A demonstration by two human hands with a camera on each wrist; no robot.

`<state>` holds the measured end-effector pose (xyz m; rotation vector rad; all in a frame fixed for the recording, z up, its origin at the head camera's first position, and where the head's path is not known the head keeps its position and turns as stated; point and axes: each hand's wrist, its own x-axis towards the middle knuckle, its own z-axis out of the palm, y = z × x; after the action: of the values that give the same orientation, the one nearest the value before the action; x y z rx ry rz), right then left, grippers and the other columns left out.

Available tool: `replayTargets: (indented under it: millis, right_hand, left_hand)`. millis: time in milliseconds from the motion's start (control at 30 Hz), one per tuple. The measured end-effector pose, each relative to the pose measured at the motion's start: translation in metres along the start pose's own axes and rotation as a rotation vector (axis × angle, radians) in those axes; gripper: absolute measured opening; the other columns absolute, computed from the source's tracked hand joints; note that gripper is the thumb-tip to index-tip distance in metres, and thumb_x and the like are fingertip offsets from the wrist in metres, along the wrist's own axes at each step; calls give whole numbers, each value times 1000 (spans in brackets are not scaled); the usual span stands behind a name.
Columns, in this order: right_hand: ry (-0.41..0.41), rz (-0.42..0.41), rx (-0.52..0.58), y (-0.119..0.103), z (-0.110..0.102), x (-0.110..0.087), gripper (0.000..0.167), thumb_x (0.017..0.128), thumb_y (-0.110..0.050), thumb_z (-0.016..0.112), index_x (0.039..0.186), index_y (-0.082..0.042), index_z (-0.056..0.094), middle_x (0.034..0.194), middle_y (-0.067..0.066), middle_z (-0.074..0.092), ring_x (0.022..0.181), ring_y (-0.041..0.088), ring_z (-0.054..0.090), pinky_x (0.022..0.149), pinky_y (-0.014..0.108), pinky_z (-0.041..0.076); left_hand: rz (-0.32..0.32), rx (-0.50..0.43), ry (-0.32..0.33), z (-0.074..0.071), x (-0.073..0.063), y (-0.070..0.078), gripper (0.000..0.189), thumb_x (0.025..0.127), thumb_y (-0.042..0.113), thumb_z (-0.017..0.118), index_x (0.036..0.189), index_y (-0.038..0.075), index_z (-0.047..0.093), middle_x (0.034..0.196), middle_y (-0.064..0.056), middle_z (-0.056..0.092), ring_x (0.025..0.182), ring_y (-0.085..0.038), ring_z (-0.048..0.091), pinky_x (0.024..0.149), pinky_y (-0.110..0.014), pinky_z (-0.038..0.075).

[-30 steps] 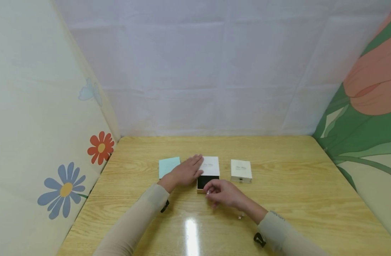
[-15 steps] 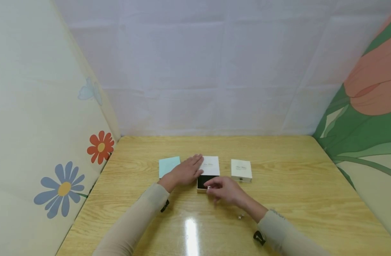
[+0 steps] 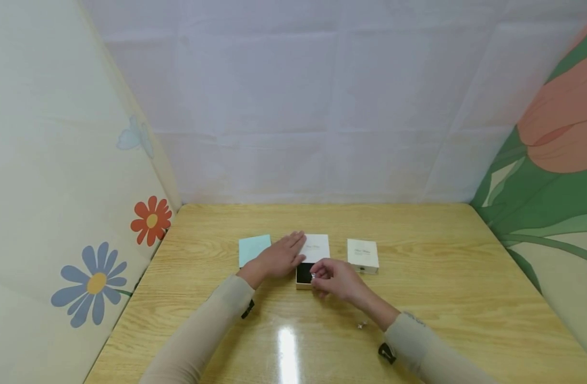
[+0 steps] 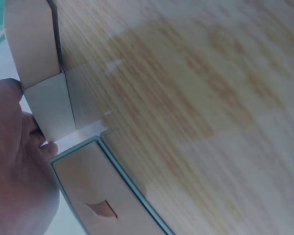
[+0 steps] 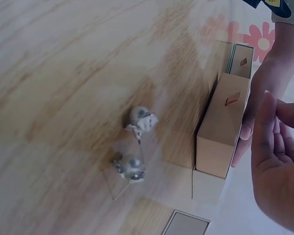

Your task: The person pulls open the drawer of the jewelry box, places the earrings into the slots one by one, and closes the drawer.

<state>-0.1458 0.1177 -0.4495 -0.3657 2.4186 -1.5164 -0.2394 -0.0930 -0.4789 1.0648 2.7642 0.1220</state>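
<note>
A white sliding gift box [image 3: 318, 245] has its black-lined drawer [image 3: 303, 273] pulled out toward the person. My left hand [image 3: 281, 256] rests on the box's left side with fingers straight. In the left wrist view, that hand lies along the white sleeve [image 4: 51, 107], beside the tan drawer [image 4: 32, 44]. My right hand [image 3: 335, 278] pinches a small shiny piece of jewelry [image 3: 314, 276] between thumb and fingertips, over the drawer's right side. Two silver earrings [image 5: 137, 142] with pearl-like beads and thin posts lie on the table below the right forearm.
A light blue box [image 3: 253, 249] sits just left of the left hand, its tan front [image 4: 105, 191] showing a notch. To the right stands a closed cream box [image 3: 363, 253] with a small dark tab. All rest on a wooden table [image 3: 433, 266] backed by white cloth.
My right hand has moved forward and slightly up, bringing the shiny piece from the drawer's front edge to over its black inside. The left hand and boxes have stayed put.
</note>
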Motion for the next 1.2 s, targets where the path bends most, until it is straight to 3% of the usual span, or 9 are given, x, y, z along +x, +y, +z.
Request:
replayTargets:
  millis: [133,333,433,767,1200]
  right_hand:
    - [15,-22,-53,0,2,2,20,90,-6,74,108,2,70,88,5,71,70,22,69,61,36,62]
    - [75,-60,-265,-1,5,8,13,90,-11,76,102,-8,75,88,-3,72,78,8,65,67,21,57]
    - [83,-48,-326,-3,7,10,12,89,-12,77,101,-11,76,87,-5,71,78,7,63,68,20,55]
    - [95,-39,-420,-2,10,18,8,88,-13,79,97,-13,78,85,-5,74,75,5,64,67,21,56]
    - [85,-39,-442,3,12,25,8,89,-12,78,97,-12,78,87,-3,74,78,7,65,69,25,57]
  left_hand:
    - [1,-3,-1,-1,-1,0,65,112,45,23,163,8,9,171,-8,7,157,-23,7,127,-37,11]
    - [5,-2,5,0,-1,0,65,112,45,21,163,8,9,171,-8,8,157,-23,7,128,-38,12]
    - [9,-5,7,0,-1,0,65,112,46,21,163,8,9,171,-9,8,157,-23,7,128,-38,12]
    - [21,-13,17,-1,-2,1,64,112,43,23,163,5,12,170,-11,11,157,-25,9,127,-39,14]
    - [25,-18,20,-1,-2,1,64,112,43,24,163,6,12,170,-11,11,157,-24,10,127,-39,15]
